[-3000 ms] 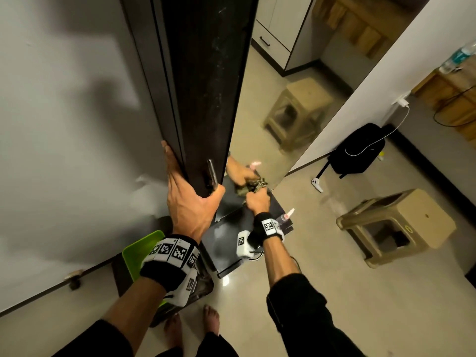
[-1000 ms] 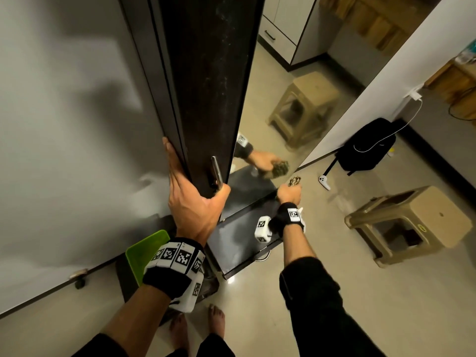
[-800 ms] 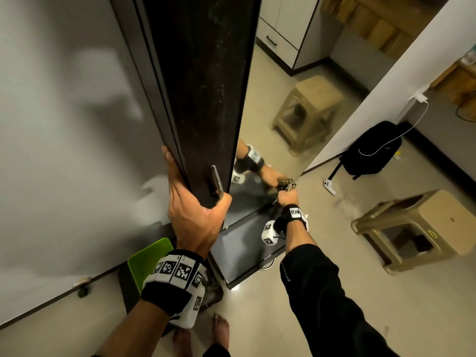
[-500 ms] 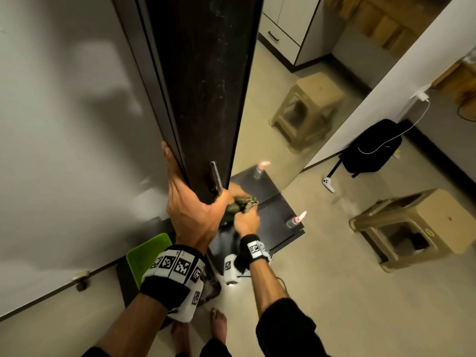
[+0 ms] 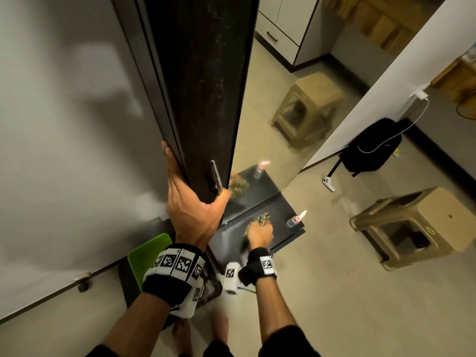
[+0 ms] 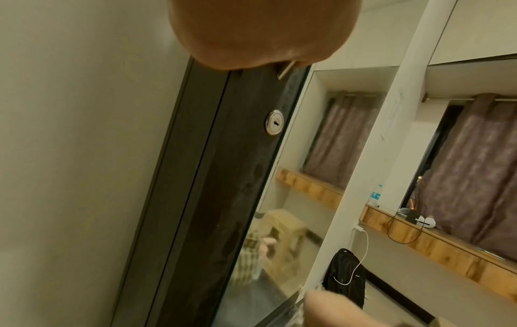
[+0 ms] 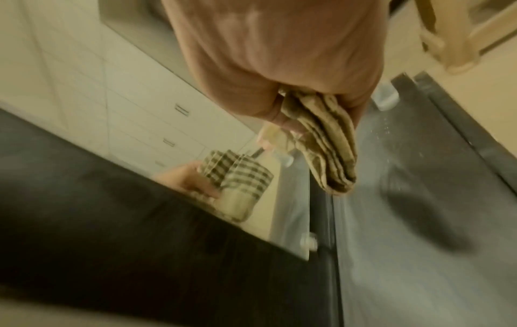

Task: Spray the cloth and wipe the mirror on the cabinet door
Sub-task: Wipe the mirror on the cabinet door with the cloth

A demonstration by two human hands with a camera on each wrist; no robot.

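Observation:
The cabinet door [image 5: 201, 86] stands open edge-on, its mirror [image 5: 278, 119] facing right. My left hand [image 5: 193, 207] grips the door's dark edge beside the metal handle [image 5: 215, 176], fingers behind it and thumb in front. My right hand [image 5: 258, 234] holds a bunched checked cloth [image 5: 260, 220] [image 7: 327, 141] just off the mirror, above the dark low table [image 5: 231, 235]. The cloth's reflection [image 5: 238, 188] shows in the mirror's lower corner. A small spray bottle [image 5: 296, 219] with a pink top stands on the table's right end.
A green bin [image 5: 146, 256] sits on the floor below my left wrist. A tan plastic stool [image 5: 438, 225] stands at the right, a black backpack [image 5: 371, 148] leans on the wall behind, and a white controller [image 5: 328, 184] lies on the floor. My bare feet [image 5: 219, 328] are at the bottom.
My right hand swept the cloth left across the mirror's lower part, then drew down and off the glass over the low table. The left hand kept its hold on the door edge.

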